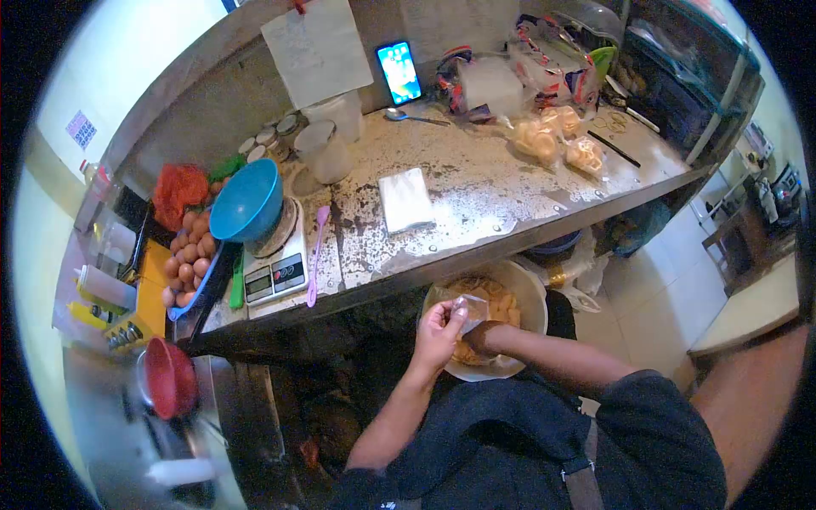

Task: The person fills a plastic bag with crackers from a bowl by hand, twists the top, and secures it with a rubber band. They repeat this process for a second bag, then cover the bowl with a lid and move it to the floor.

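Note:
A white basin (534, 296) of pale orange-yellow food pieces (501, 308) sits below the counter's front edge, close to my body. Over its left side, my left hand (440, 330) pinches a small clear plastic bag (478, 311) between thumb and fingers. My right hand (486, 338) reaches down into the basin beside the bag, its fingers hidden among the pieces and behind the plastic. On the counter above lies a flat stack of clear bags (406, 201). Filled, knotted bags (537, 140) of similar yellowish food rest farther back on the right.
Along the left stand a kitchen scale (276, 274), a turquoise bowl (248, 202), a pink spatula (318, 255) and many eggs (189, 259). A lit phone (399, 73) leans on the back wall behind a spoon (415, 117). The counter edge (484, 246) runs just beyond the basin.

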Demonstrator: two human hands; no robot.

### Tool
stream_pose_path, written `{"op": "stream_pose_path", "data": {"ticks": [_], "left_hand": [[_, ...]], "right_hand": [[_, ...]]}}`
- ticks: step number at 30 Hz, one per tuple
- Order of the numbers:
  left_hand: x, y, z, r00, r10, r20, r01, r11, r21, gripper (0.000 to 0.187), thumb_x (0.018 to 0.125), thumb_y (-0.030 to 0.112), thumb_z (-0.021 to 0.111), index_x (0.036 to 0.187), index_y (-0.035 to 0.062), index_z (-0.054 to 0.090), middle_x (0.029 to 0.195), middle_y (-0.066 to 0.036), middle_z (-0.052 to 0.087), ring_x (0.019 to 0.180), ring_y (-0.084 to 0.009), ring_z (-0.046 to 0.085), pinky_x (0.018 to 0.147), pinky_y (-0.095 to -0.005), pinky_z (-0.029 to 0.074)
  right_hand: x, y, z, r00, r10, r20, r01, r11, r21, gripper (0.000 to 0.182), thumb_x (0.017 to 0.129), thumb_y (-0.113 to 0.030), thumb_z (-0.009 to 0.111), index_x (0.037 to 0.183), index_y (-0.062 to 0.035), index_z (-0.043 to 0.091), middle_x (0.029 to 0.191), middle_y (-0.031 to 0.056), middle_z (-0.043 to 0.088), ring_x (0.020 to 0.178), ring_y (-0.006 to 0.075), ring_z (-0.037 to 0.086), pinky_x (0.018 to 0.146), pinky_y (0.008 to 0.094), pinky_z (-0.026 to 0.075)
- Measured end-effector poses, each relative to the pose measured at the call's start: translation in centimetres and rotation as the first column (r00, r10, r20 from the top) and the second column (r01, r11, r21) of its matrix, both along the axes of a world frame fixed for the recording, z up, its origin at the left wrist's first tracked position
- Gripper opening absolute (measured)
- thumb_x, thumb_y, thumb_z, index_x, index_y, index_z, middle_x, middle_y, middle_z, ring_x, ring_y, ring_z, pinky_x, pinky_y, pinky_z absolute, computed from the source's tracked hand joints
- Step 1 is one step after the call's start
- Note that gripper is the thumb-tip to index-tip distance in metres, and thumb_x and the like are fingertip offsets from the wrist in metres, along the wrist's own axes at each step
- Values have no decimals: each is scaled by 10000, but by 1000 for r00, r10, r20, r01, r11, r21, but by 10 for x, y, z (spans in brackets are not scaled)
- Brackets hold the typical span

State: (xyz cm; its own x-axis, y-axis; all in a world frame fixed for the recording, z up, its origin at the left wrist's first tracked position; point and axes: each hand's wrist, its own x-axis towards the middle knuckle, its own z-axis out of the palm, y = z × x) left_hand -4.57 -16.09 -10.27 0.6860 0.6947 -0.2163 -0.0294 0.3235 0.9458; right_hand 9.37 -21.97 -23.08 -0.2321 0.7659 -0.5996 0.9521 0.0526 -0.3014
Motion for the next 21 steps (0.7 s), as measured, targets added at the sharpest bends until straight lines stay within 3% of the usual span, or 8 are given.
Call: {"op": "stream_pose_path", "data": {"ticks": [7,8,9,12,14,17,19,21], "left_hand": [[-2,1,0,996,39,-76,-28,989,147,202,931,157,614,1045,-9,602,938,-36,635,850,-101,578,797,-263,477],[-1,-1,5,995,35,-97,-23,993,119,202,931,157,614,1045,-9,602,938,-36,635,850,-101,578,797,-263,477],[0,-2,11,995,33,-90,-23,993,113,215,931,144,608,1073,-16,591,962,-50,636,875,-110,586,818,-268,480],[5,-7,8,1000,15,-19,-14,999,40,251,930,122,599,1129,-27,563,1014,-74,634,925,-125,598,859,-277,481],[10,-10,6,1000,-15,22,16,999,-34,289,930,101,594,1180,-27,528,1073,-83,620,967,-131,595,898,-284,480],[16,-19,-1,998,-16,66,22,996,-89,284,933,99,593,1185,-16,530,1081,-78,616,973,-126,591,896,-278,481],[19,-23,-8,995,-35,95,43,995,-90,287,933,101,594,1188,-12,528,1084,-76,614,976,-124,589,897,-278,484],[18,-27,-10,991,-50,122,62,994,-90,289,934,104,596,1191,-8,527,1088,-74,611,979,-121,586,898,-278,487]], "right_hand": [[34,-45,108,648,-607,-461,717,690,99,323,820,-148,625,1124,-41,612,884,206,674,767,286,647,676,406,524],[44,-56,97,869,-347,-353,484,739,468,325,852,-152,629,1155,-41,586,872,156,672,752,203,639,659,351,522],[39,-55,145,713,-593,-374,660,747,75,333,873,-147,650,1180,-45,572,904,101,663,806,137,634,716,299,516],[41,-79,151,475,-513,-715,792,604,92,338,885,-148,670,1186,-33,566,977,63,645,867,120,630,753,267,507],[40,-82,166,-15,-547,-837,805,490,-335,377,888,-148,676,1212,-12,540,1026,49,633,891,119,625,763,264,514],[37,-75,159,-132,-459,-879,813,457,-361,409,893,-147,674,1242,-6,512,1049,47,623,893,117,616,775,269,518],[36,-72,154,-106,-492,-864,819,449,-356,404,897,-120,658,1252,-2,505,1054,51,622,910,122,615,794,267,517],[32,-69,149,345,-443,-827,852,517,79,387,904,-115,641,1239,18,500,1077,58,623,938,130,619,802,262,514]]}}
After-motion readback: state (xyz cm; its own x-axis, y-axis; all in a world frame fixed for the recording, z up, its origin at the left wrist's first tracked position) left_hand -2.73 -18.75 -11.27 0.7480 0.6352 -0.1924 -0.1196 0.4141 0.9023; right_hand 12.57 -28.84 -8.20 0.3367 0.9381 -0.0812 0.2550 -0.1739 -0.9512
